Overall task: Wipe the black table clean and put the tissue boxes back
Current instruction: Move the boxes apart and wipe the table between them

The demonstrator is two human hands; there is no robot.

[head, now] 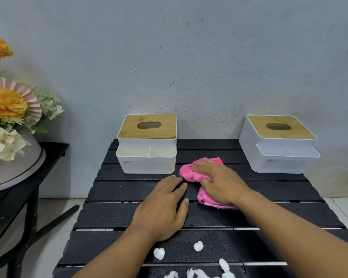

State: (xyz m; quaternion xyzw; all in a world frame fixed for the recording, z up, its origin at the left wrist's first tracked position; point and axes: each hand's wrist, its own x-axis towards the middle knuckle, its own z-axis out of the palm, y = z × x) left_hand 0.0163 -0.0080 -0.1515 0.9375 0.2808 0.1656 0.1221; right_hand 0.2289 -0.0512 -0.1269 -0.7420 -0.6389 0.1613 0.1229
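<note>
The right hand (219, 181) lies on the pink cloth (187, 171), fingers over its top and thumb tucked into a bunched fold, pinching it against the black surface (279, 189). The left hand (165, 205) rests flat just left of the cloth, fingers relaxed and holding nothing. One box (147, 149) stands just beyond the cloth to the left, and the other box (277, 145) stands well to the cloth's right. Nearer than the cloth, droplets (113, 215) and white wads (198, 246) dot the slats. Flowers (6, 105) stand far left of the cloth.
</note>
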